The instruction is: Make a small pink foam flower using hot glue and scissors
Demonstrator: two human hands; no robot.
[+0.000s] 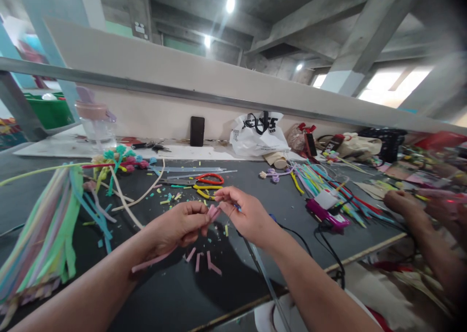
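My left hand (184,225) is closed in a pinch around a pink pipe cleaner (213,212) with short lobes at its tip. A longer pink tail (155,263) runs out below that palm. Close against it, my right hand (242,212) has its thumb and fingers pinched at the lobes. Under the hands lie several short cut pink pieces (197,262). Just beyond are red-handled scissors (209,178) and yellow-handled pliers (205,191). A blue object behind my right hand is mostly hidden.
A bundle of coloured pipe cleaners (47,225) lies left, another (317,178) right. A purple device (328,215) with a black cable sits near the table's right edge. A clear stick (268,278) crosses the front edge. At far right is another person's hand (401,203).
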